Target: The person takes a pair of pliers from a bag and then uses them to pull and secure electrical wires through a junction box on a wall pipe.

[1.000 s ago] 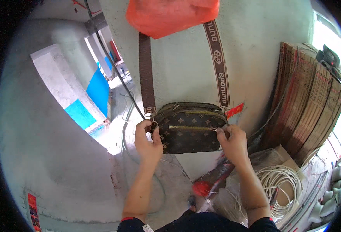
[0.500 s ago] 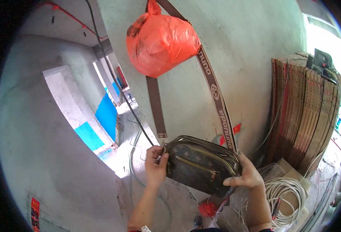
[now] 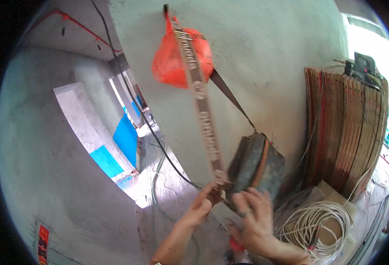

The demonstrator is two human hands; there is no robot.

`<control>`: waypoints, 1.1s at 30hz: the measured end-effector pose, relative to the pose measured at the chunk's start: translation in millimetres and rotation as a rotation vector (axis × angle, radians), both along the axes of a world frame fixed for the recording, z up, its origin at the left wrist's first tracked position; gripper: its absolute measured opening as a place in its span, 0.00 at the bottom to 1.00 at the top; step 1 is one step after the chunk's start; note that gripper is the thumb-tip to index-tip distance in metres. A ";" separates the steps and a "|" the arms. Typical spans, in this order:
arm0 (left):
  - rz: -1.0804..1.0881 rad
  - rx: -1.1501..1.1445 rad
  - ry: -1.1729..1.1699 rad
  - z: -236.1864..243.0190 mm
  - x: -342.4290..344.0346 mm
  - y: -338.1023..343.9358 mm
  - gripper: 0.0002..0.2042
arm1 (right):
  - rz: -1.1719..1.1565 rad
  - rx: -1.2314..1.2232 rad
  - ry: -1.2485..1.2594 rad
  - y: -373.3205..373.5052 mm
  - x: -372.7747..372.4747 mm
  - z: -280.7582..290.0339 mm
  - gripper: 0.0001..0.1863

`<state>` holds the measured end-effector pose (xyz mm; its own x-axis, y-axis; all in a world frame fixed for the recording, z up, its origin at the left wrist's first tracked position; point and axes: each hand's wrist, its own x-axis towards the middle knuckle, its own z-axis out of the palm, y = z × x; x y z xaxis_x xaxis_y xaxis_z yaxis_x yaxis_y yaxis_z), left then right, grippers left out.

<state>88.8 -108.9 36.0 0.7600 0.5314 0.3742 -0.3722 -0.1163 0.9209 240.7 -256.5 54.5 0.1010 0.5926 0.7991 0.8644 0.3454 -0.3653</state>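
Observation:
A dark pouch bag (image 3: pixel 267 168), turned on edge with an orange-brown band showing, hangs against the pale wall on a brown printed strap (image 3: pixel 200 106). The strap passes over an orange-red plastic bag (image 3: pixel 168 62), which hangs from a small dark hook (image 3: pixel 166 9). My left hand (image 3: pixel 199 207) is closed on the strap's lower end, where it meets the bag's near corner. Just to the right, my right hand (image 3: pixel 254 221) has its fingers apart and blurred, at the bag's lower part, holding nothing that I can see.
At right, tall brown boards (image 3: pixel 340 132) stand against the wall with a black device (image 3: pixel 362 66) on top. Below lies a white cable coil (image 3: pixel 300 225) on cardboard (image 3: pixel 324 194). A black cable (image 3: pixel 177 172) runs down beside the wall's corner; a passage with blue panels (image 3: pixel 124 137) opens left.
The bag has turned from patterned front facing me to edge-on. The near strap has swung left across the plastic bag. My right hand has loosened from the bag's side and moved lower and left.

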 end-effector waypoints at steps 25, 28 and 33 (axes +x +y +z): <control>0.962 0.538 0.075 -1.9 -22.6 56.4 0.27 | 0.100 0.062 1.000 181.0 94.4 -40.4 0.10; 0.906 0.438 0.080 -0.1 -28.4 56.1 0.24 | 0.167 0.095 0.802 158.1 71.7 -24.4 0.10; 0.705 0.157 0.031 0.5 -20.8 60.4 0.14 | 0.285 0.014 0.148 129.7 -4.0 -27.4 0.25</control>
